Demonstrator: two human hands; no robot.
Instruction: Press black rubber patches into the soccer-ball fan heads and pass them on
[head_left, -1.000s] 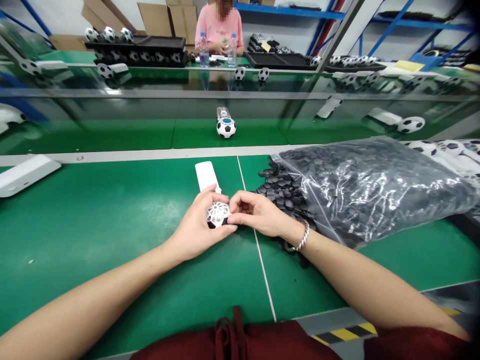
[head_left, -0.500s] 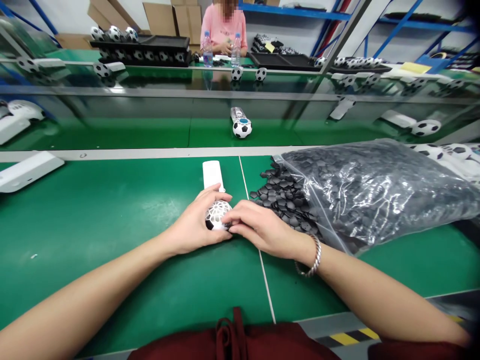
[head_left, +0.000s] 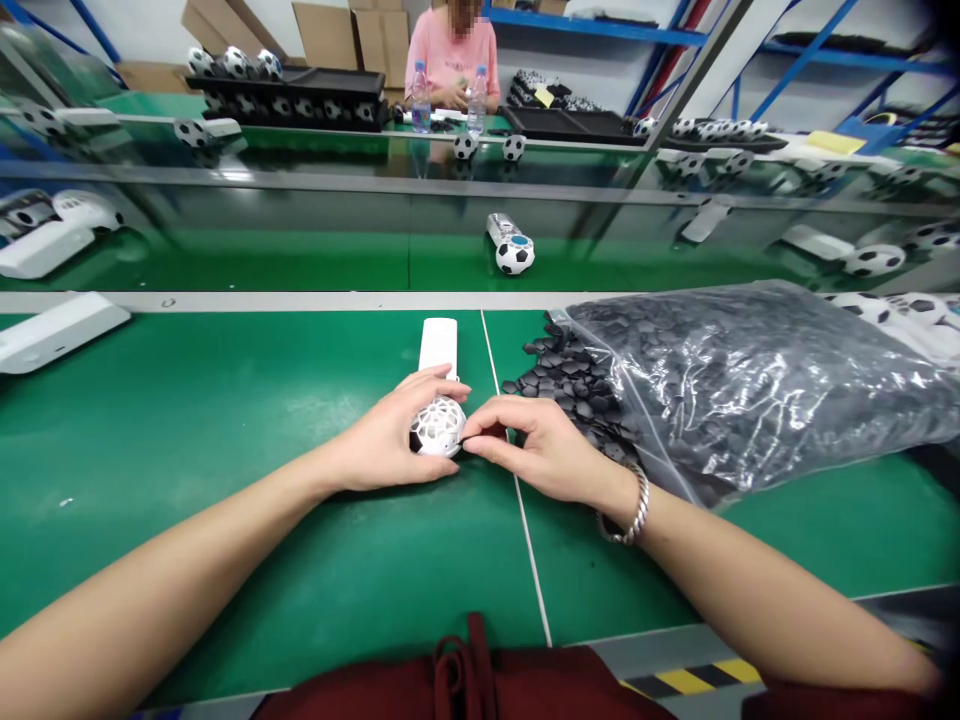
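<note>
- Table (head_left: pixel 225 400): one, green, under both hands.
- Person (head_left: pixel 444 68): one, seated or standing across the way — I cannot tell which — with two bottles (head_left: pixel 420 103) in front.
- Bag (head_left: pixel 765 380): one, clear, full of black chips. It lies on the right; loose chips (head_left: pixel 585 400) spread from its mouth, too many to count.
- Case (head_left: pixel 64 335): one, white, at the table's left edge, well apart from the hands.
- Left hand (head_left: pixel 394 435): curled round the ball, thumb on the near side, fingers on the far side.
- Right hand (head_left: pixel 551 455): thumb and forefinger pinched on what looks like one small chip (head_left: pixel 460 442), at the ball's right edge. Whether it touches the ball, I cannot tell.
- Handle (head_left: pixel 439 343): one, white, reaching beyond the left hand; it seems joined to the ball, but fingers hide the join.
- Ball (head_left: pixel 439 425): one in hand, mid-table. Probably light, stiff plastic, smooth enough to turn in the grip; the open ribs look the fragile part, so best held round the sides — ribs unpressed.
- Chip: likely light, stiff and slick; best taken by its edges.
</note>
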